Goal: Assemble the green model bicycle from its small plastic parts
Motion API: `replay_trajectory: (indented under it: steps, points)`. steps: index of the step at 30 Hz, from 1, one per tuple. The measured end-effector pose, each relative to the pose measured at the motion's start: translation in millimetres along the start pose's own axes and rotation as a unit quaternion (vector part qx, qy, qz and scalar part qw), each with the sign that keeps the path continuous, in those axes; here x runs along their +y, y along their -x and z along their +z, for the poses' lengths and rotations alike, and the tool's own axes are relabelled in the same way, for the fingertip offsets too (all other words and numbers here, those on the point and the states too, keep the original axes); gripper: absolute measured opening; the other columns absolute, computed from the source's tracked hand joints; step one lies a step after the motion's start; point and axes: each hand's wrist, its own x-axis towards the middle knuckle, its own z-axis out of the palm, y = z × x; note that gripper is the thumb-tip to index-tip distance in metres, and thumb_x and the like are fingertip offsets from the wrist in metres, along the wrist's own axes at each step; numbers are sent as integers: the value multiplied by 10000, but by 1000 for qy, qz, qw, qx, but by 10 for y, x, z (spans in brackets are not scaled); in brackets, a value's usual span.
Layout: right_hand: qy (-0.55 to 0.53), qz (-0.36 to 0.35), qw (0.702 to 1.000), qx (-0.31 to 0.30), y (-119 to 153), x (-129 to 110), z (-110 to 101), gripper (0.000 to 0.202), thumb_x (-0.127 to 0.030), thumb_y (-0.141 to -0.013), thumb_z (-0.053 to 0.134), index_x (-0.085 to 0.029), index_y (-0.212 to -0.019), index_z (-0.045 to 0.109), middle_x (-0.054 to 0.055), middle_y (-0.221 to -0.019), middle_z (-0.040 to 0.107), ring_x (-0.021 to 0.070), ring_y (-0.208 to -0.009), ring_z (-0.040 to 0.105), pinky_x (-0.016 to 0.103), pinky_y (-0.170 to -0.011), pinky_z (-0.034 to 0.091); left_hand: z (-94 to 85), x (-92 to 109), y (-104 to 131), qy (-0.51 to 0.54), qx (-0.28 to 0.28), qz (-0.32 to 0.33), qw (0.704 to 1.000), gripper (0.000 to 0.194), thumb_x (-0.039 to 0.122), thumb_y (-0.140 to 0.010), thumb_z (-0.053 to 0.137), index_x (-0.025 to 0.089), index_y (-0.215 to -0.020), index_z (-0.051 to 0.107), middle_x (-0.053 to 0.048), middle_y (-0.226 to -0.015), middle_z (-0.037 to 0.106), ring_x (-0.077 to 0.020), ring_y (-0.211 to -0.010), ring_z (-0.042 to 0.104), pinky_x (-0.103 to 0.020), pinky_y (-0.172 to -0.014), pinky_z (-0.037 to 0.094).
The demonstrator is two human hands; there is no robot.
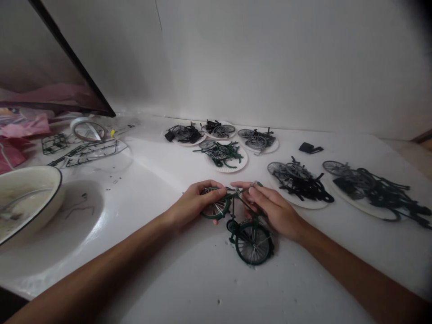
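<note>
A green model bicycle (233, 215) is held between my two hands over the white table. My left hand (195, 200) is closed on its front part, thumb and fingers around the spoked wheel (215, 209) and the tube beside it. My right hand (272, 206) grips the frame near the handlebar, with the index finger reaching toward the joint. The other wheel (254, 243) hangs toward me, below my right hand. My fingers hide part of the frame.
Several paper plates of dark bicycle parts (227, 155) stand behind and right, one plate (297, 182) close to my right hand. At left are an enamel basin (50, 191), a tape roll (88, 129) and part sprues (91, 152). A screen (57, 58) leans at upper left.
</note>
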Motion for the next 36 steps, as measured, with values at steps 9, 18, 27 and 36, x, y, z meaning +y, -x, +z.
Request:
replay_trajectory:
  steps: [9,18,27,36]
  points:
    - [-48,31,998,-5,51,16,6,453,-393,-975,516,-227,-1395,555,9,-802,432,140,-713,483,252,-605,446,23,-7,39,-1,-39,-9,999,323,431,-866,678,147,-994,591,-12,-799,552,-81,-592,528,-211,-497,517]
    - [-20,16,1000,-3,53,4,21,404,-415,-973,516,-238,-1319,625,8,-816,445,144,-712,516,280,-658,468,19,-1,50,0,-15,-10,1000,335,439,-855,691,143,-971,584,6,-755,520,-78,-585,514,-187,-474,505]
    - [41,-14,999,-8,40,57,-57,413,-402,-943,592,-218,-1309,644,18,-790,570,134,-713,548,276,-670,462,80,32,85,-6,1,-16,1000,274,389,-867,684,151,-928,561,30,-692,488,-55,-502,474,-164,-405,474]
    - [-62,5,998,-16,8,115,-174,271,-370,-817,756,-285,-1074,771,28,-960,664,122,-774,581,285,-741,487,99,15,115,3,-9,2,1000,263,366,-868,688,167,-955,540,45,-652,478,-56,-475,464,-165,-389,471]
